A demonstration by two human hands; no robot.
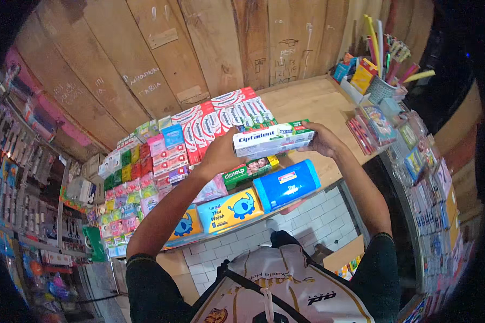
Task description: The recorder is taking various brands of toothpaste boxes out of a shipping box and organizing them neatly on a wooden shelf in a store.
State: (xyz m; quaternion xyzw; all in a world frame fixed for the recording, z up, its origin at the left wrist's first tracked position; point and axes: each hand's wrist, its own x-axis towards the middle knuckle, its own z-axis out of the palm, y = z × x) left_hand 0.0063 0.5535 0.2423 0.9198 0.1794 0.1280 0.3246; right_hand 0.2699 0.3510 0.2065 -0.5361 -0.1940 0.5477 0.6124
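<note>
Both my hands grip a white and green Ciptadent toothpaste box [262, 139], held level above the wooden counter [307, 101]. My left hand [222, 151] clasps its left end, and my right hand [322, 139] its right end. A second white face shows under the lettered one; whether it belongs to another box I cannot tell. Behind it stand rows of red and white Pepsodent boxes [198, 133] and several Ciptadent boxes [250, 111]. Just below my hands lies a green Closeup box [242, 174]. Nearer me are a blue tissue pack [287, 183] and a yellow tissue pack [230, 212].
Stacked soap packs [125, 165] fill the counter's left part. At the right stand a pen cup [382, 89] and a rack of packaged stationery [430, 218]. A plank wall [214, 48] closes off the back. Hanging goods [24, 153] line the left; floor tiles [307, 218] show below.
</note>
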